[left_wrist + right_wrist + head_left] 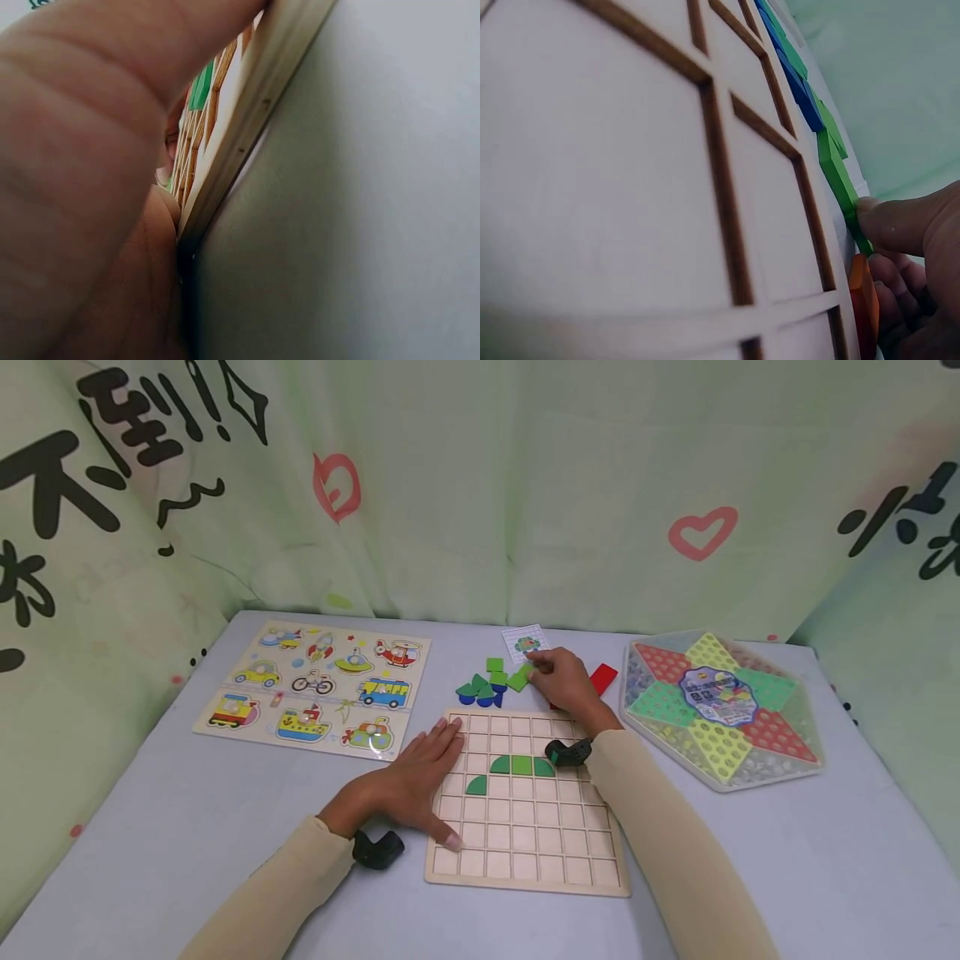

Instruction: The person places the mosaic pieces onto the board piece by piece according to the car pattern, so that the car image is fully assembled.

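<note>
A wooden grid board (525,887) lies on the table; two green quarter-circle tiles flank a light-green square tile (521,765) in one row. Another green quarter-circle tile (476,786) sits one row nearer, to the left. My left hand (416,777) rests along the board's left edge, fingers spread, thumb over the near-left squares. Beyond the far edge, my right hand (568,683) pinches a light-green square tile (519,677); the right wrist view shows the thumb on this green tile (840,176). Several green and blue tiles (480,687) are heaped to its left.
A pattern card (525,642) lies behind the tiles. Red tiles (603,678) are beside my right hand. To the left is a vehicle picture puzzle (311,689); on the right, a hexagonal boxed game (720,706). A curtain (480,510) hangs behind the table.
</note>
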A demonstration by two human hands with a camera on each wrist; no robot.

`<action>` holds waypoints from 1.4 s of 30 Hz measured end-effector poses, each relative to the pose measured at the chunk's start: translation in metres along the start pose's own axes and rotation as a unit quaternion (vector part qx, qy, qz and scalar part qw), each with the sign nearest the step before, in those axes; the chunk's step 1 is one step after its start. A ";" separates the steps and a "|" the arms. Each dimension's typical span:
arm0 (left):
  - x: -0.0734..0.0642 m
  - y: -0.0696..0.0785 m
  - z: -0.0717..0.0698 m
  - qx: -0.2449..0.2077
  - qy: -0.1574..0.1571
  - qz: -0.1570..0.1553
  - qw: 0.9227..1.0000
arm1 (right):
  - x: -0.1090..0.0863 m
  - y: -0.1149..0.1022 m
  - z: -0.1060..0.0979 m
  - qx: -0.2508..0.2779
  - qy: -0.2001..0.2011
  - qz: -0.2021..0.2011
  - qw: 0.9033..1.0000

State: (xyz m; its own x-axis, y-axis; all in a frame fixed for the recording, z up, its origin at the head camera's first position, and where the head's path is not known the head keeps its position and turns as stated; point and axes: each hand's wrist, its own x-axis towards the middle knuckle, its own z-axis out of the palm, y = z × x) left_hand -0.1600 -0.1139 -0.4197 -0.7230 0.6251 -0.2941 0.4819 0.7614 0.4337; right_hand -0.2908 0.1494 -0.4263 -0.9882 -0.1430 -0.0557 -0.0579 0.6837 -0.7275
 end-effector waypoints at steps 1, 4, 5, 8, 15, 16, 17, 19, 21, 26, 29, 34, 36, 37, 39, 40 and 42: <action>0.000 0.000 0.000 0.001 0.000 0.000 1.000 | 0.000 0.000 0.000 -0.005 -0.004 -0.001 1.000; 0.000 -0.001 0.000 0.000 -0.001 -0.001 1.000 | -0.001 -0.001 -0.001 -0.019 -0.022 -0.004 1.000; 0.000 -0.001 0.000 0.000 0.000 -0.001 1.000 | -0.001 -0.001 -0.002 -0.025 -0.027 -0.005 0.999; 0.000 0.000 0.000 -0.001 0.000 -0.002 1.000 | -0.002 -0.001 -0.004 -0.034 -0.038 -0.008 0.999; 0.002 0.001 0.001 -0.002 0.000 0.004 1.000 | -0.006 0.001 -0.010 -0.021 -0.029 0.002 0.999; 0.002 0.001 0.001 0.000 -0.001 0.003 1.000 | -0.006 0.001 -0.011 -0.016 -0.027 0.003 0.999; 0.002 0.001 0.001 0.000 -0.002 0.002 1.000 | -0.006 0.002 -0.011 -0.013 -0.026 0.002 1.000; 0.001 0.001 0.001 -0.001 -0.002 0.002 1.000 | -0.007 0.004 -0.010 -0.006 -0.022 -0.001 1.000; 0.001 0.001 0.001 -0.002 0.001 0.005 1.000 | -0.008 0.005 -0.009 -0.001 -0.015 -0.003 1.000; 0.000 0.001 0.001 -0.006 0.003 0.004 1.000 | -0.011 0.005 -0.009 0.015 0.017 -0.015 1.000; 0.000 0.001 0.001 -0.005 0.002 0.001 1.000 | -0.016 0.003 -0.009 0.030 0.050 -0.028 0.998; 0.001 0.001 0.002 -0.001 0.001 0.001 1.000 | -0.026 -0.001 -0.010 0.042 0.077 -0.047 0.995; 0.000 0.001 0.002 -0.001 0.003 0.002 1.000 | -0.030 -0.003 -0.011 0.043 0.068 -0.049 0.996; 0.000 0.001 0.002 -0.001 0.003 0.002 1.000 | -0.033 -0.004 -0.011 0.044 0.059 -0.051 0.996; 0.000 0.001 0.001 -0.003 0.004 0.002 1.000 | -0.037 -0.005 -0.012 0.047 0.038 -0.059 0.996; 0.000 0.001 0.001 -0.004 0.005 0.002 1.000 | -0.040 -0.006 -0.012 0.047 0.029 -0.062 0.997; -0.001 0.001 0.000 -0.007 0.004 0.002 1.000 | -0.044 -0.007 -0.013 0.047 0.008 -0.071 0.996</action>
State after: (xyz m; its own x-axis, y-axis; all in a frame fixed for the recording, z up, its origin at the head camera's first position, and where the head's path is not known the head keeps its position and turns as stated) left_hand -0.1591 -0.1134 -0.4192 -0.7251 0.6269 -0.2850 0.4777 0.7560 0.4475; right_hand -0.2484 0.1603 -0.4104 -0.9732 -0.2213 0.0629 -0.1844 0.5871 -0.7882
